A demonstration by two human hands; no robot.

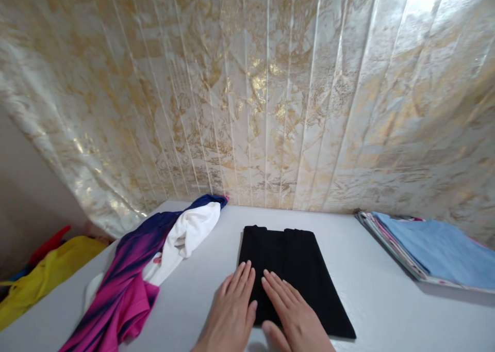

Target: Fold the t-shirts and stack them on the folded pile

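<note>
A black garment (pixel 294 259), folded into a flat rectangle, lies on the white table (pixel 193 300) in front of me. My left hand (pixel 234 305) rests palm down at its left edge, fingers stretched forward over the fabric. Beside it, my right hand (pixel 292 310) lies flat on the lower middle of the garment, fingers extended and thumb apart. Neither hand grips anything. The near edge of the cloth is partly hidden by my hands.
Loose purple and pink clothing (pixel 131 269) and a white cloth (pixel 197 228) lie at the left. A folded stack with a light blue garment (pixel 444 249) is at the right. Yellow cloth (pixel 54 269) sits beyond the left edge. A gold-patterned curtain (pixel 247 94) hangs behind.
</note>
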